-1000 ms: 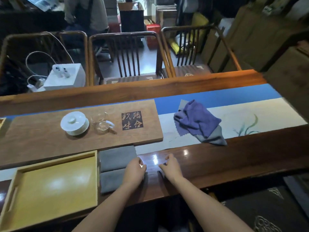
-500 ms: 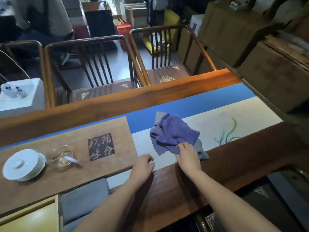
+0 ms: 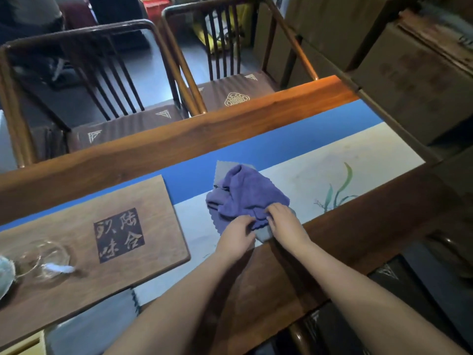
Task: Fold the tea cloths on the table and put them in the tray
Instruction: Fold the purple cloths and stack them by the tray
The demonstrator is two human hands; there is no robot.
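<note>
A crumpled purple tea cloth (image 3: 245,193) lies on the blue and cream table runner (image 3: 332,160), on top of a grey cloth (image 3: 263,233) whose corners stick out beneath it. My left hand (image 3: 236,237) and my right hand (image 3: 284,224) both pinch the purple cloth's near edge. A folded grey cloth (image 3: 94,326) lies at the near left of the table. Only a corner of the yellow wooden tray (image 3: 23,348) shows at the bottom left.
A wooden tea board (image 3: 84,221) with carved characters holds a glass pitcher (image 3: 43,260) and a white lidded cup (image 3: 3,278) at the left edge. Two wooden chairs (image 3: 158,73) stand behind the table. Cardboard boxes (image 3: 409,80) are stacked at the right.
Both hands left the folded grey cloth and moved right to the purple cloth, where they now grip its near edge. The view has swung right, so the tray is nearly out of frame.
</note>
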